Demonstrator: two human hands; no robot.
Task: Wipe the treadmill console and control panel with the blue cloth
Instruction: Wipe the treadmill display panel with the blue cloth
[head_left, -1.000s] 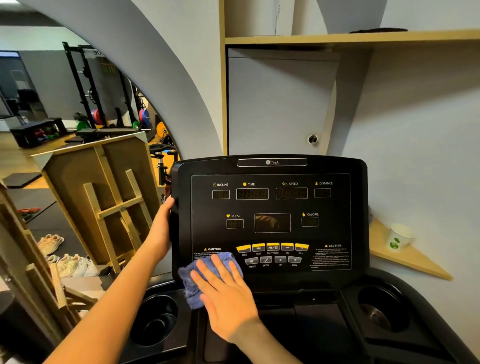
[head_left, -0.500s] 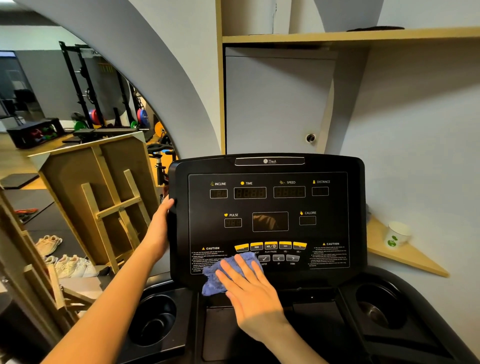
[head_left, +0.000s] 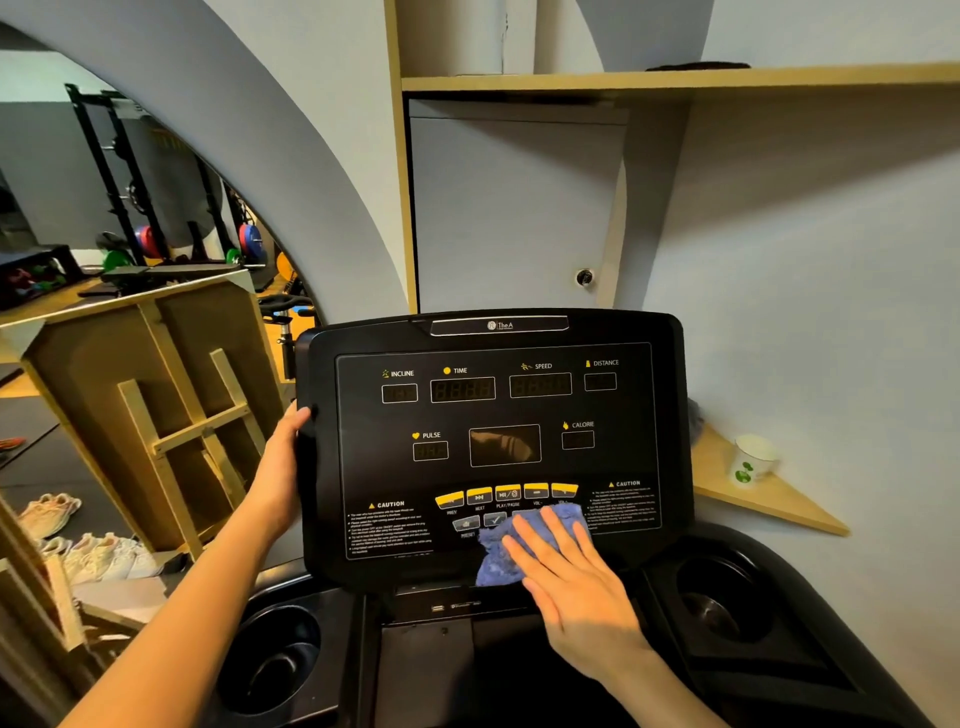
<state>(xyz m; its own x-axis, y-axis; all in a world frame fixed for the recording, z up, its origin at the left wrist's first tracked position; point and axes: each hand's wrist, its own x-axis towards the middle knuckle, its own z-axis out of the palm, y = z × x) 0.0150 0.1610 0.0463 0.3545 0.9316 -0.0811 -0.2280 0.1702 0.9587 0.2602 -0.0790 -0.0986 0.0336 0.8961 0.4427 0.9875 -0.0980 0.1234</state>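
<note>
Right hand (head_left: 576, 587) flat, pressing blue cloth (head_left: 506, 553) on console (head_left: 623, 415).

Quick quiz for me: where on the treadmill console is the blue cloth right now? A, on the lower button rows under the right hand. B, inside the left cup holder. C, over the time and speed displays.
A: the right hand presses the blue cloth flat against the lower part of the console, just under the yellow buttons.

wooden corner shelf (head_left: 779, 506), paper cup (head_left: 751, 461) on it

Dim, warm indoor light; wide-angle edges bend.
</note>
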